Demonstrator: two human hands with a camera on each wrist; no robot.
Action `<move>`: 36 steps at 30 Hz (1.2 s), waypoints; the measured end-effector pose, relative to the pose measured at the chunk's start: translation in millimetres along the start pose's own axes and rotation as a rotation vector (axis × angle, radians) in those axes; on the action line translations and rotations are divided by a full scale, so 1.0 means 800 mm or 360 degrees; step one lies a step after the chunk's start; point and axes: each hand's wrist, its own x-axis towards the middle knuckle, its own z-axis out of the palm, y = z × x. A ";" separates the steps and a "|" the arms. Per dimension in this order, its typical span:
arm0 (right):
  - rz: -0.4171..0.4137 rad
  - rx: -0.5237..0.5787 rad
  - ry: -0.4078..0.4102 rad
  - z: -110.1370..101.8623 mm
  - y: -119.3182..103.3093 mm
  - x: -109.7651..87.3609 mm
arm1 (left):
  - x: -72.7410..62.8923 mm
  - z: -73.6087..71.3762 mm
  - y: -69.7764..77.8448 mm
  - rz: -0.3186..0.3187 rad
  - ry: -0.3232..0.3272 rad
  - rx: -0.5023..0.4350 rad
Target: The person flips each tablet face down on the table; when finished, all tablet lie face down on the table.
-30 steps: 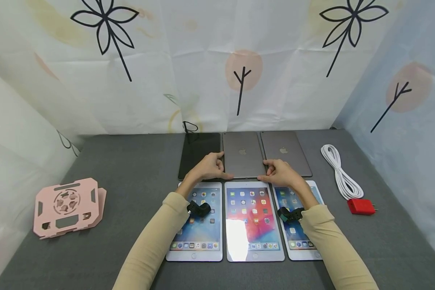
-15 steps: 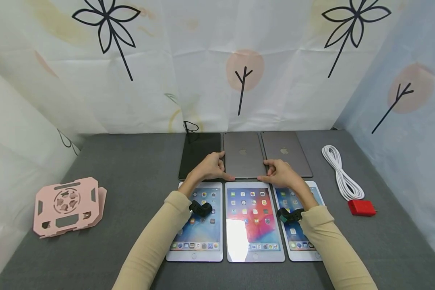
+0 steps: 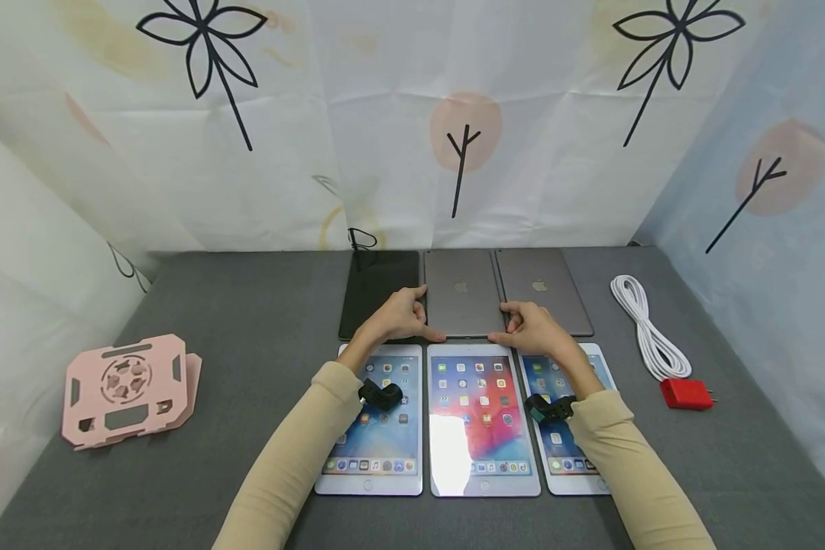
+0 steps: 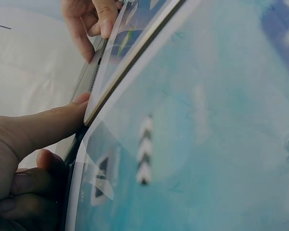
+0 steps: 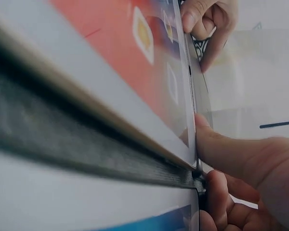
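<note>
In the head view, a grey tablet [image 3: 461, 294] lies back-up in the middle of the rear row, its apple logo showing. My left hand [image 3: 397, 317] holds its near left corner, thumb along the near edge and index finger at the left side. My right hand [image 3: 535, 330] holds the near right corner the same way, other fingers curled in. Both wrist views show the thumbs, left [image 4: 53, 127] and right [image 5: 231, 149], pressing the thin near edge. Left of it lies a black tablet [image 3: 378, 283], right of it another grey tablet [image 3: 546, 294].
Three lit white tablets form the front row: left [image 3: 385, 443], middle [image 3: 484, 412] and right [image 3: 560, 447], partly under my forearms. Pink cases [image 3: 127, 389] stack at far left. A coiled white cable [image 3: 635, 313] and red charger [image 3: 686, 393] lie right. Fabric walls [image 3: 385, 137] enclose the table.
Both hands stay at the corners of the middle grey tablet, nearly still. The whole head view shifts very slightly.
</note>
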 end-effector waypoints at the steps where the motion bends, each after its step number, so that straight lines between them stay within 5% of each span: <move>1: -0.0001 -0.0004 0.0001 0.000 0.000 -0.001 | 0.000 0.000 0.000 -0.0007 0.0003 -0.0005; 9: 0.0030 -0.0029 0.0016 0.002 0.000 -0.003 | -0.005 0.002 0.001 -0.0016 0.0037 -0.0023; 23: -0.0038 -0.0063 0.0035 0.005 -0.011 -0.010 | -0.023 0.001 -0.006 0.0152 0.0115 0.0027; 36: -0.0197 -0.0099 0.0060 0.020 -0.060 -0.011 | -0.074 -0.045 -0.017 0.0195 0.0219 0.0226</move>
